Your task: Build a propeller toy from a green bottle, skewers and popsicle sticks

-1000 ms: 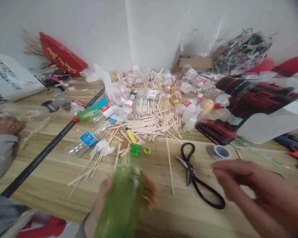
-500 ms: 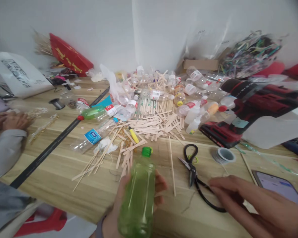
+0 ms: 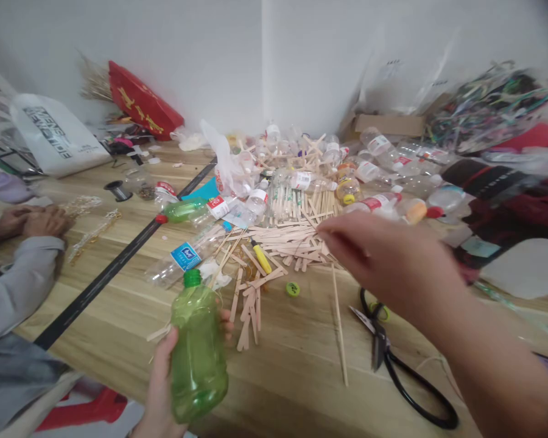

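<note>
My left hand [image 3: 159,389] is wrapped round a green plastic bottle [image 3: 198,353], which stands nearly upright above the table's near edge with its neck up. My right hand [image 3: 369,249] is raised over the loose craft sticks [image 3: 278,243], thumb and fingers pinched together. A fine dark line seems to run from its fingertips, too thin to make out. Below my right wrist lie black-handled scissors [image 3: 379,347], blades apart. A yellow-green bottle cap [image 3: 293,289] lies between the bottle and a thin wooden stick [image 3: 340,328].
Several clear bottles [image 3: 379,146] are heaped at the back. A red and black cordless drill [image 3: 493,213] stands at right, partly behind my arm. A yellow-handled tool [image 3: 261,257] lies among the sticks. At left, another person's hands [image 3: 43,219] rest on the table beyond a black strip [image 3: 105,274].
My left hand has moved left with the green bottle, uncovering the bottle cap. My right hand has risen from beside the scissors to over the craft sticks. The view has shifted slightly.
</note>
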`<state>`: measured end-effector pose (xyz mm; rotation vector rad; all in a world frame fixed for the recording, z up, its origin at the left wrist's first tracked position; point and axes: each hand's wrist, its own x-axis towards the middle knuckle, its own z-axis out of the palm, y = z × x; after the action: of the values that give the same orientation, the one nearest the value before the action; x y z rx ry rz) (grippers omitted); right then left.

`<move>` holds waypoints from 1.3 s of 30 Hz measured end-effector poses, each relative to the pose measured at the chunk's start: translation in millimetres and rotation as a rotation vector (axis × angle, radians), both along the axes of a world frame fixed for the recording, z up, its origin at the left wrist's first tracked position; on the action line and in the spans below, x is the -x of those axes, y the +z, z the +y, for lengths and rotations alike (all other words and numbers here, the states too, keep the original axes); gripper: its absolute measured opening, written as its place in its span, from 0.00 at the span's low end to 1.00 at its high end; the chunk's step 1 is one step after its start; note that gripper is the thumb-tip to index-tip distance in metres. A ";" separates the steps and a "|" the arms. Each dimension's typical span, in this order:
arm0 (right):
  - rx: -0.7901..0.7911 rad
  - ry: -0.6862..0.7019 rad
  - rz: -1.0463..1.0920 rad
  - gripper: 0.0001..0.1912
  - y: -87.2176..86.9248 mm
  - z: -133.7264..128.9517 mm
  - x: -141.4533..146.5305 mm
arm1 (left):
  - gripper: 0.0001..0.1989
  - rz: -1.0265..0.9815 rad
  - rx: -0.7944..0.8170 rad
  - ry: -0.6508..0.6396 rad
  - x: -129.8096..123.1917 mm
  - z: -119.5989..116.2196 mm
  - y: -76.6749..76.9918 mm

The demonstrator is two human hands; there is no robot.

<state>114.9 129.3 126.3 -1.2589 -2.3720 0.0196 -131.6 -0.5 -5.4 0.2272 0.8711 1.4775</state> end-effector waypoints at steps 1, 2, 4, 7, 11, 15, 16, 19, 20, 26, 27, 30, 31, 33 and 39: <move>0.060 -0.006 -0.234 0.09 -12.7 7.2 7.5 | 0.22 0.015 0.021 0.013 4.2 2.7 0.5; 0.115 -0.057 -0.399 0.09 -25.3 11.8 15.3 | 0.22 0.024 0.035 0.019 6.8 5.6 0.5; 0.185 -0.111 -0.495 0.16 -48.0 13.1 33.0 | 0.22 0.018 0.042 0.003 8.4 12.1 -0.9; 0.316 0.040 -0.388 0.11 -73.2 3.5 64.3 | 0.21 -0.046 0.017 -0.091 8.5 22.6 -5.6; 0.418 0.086 -0.339 0.09 -97.3 -2.5 97.7 | 0.21 -0.131 0.015 -0.197 12.5 35.7 -10.3; 0.459 0.046 -0.311 0.09 -112.3 4.3 107.3 | 0.23 -0.186 0.019 -0.264 17.0 46.2 -12.0; 0.465 0.041 -0.308 0.10 -114.3 6.0 107.8 | 0.23 -0.196 0.019 -0.276 17.8 48.3 -12.5; 0.481 0.063 -0.308 0.10 -118.1 7.7 110.2 | 0.22 -0.209 0.017 -0.307 20.2 53.4 -14.1; 0.484 0.077 -0.310 0.10 -119.5 7.3 111.6 | 0.21 -0.206 0.016 -0.311 20.9 54.5 -14.6; 0.503 0.078 -0.319 0.11 -128.0 1.6 107.9 | 0.23 -0.216 0.025 -0.301 21.8 53.5 -15.3; 0.505 0.058 -0.316 0.11 -127.8 1.7 103.8 | 0.23 -0.217 0.037 -0.283 20.6 52.3 -15.4; 0.501 -0.017 -0.294 0.11 -122.0 6.5 90.6 | 0.22 -0.219 0.070 -0.200 14.6 48.3 -16.1; 0.498 -0.037 -0.285 0.11 -118.9 9.7 87.9 | 0.21 -0.224 0.087 -0.170 12.0 47.2 -16.2; 0.503 -0.058 -0.276 0.10 -112.6 17.8 87.9 | 0.21 -0.247 0.139 -0.129 6.2 45.9 -15.6; 0.601 -0.064 -0.311 0.08 -110.8 36.6 122.6 | 0.18 -0.155 0.318 0.092 -13.8 50.2 -1.8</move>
<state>-7.7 166.0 15.6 -1.7072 -2.6965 0.5970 -117.8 49.7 -7.2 -0.1626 0.9852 1.3975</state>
